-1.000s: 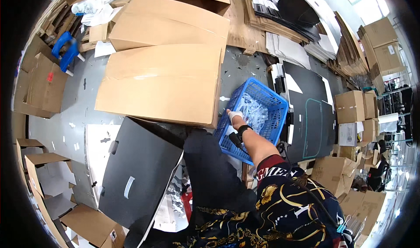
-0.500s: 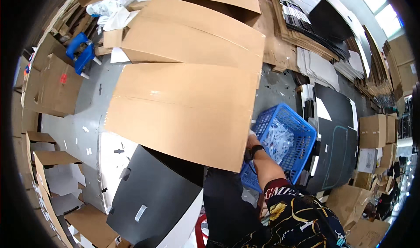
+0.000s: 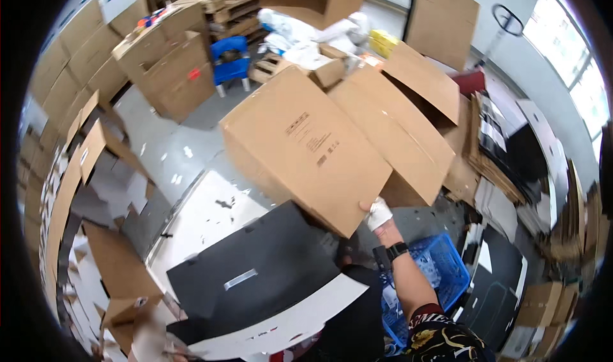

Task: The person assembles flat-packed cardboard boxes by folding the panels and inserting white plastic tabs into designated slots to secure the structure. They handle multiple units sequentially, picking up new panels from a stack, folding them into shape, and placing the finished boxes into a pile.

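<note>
Carton [image 3: 310, 151] above scrap-littered grey floor [image 3: 185, 129]

Right hand [image 3: 378, 214] stretched forward; left hand [image 3: 149, 341] low, blurred.

The left hand [image 3: 150, 341] was blurred, its fingers indistinct at the lower edge. Most fingers of the white-wrapped right hand [image 3: 378, 214] were hidden by the large brown cardboard box [image 3: 300, 164], whose dark print was too small to read. The bare right forearm [image 3: 412, 282] partly covered the blue perforated plastic basket [image 3: 456, 276].
</note>
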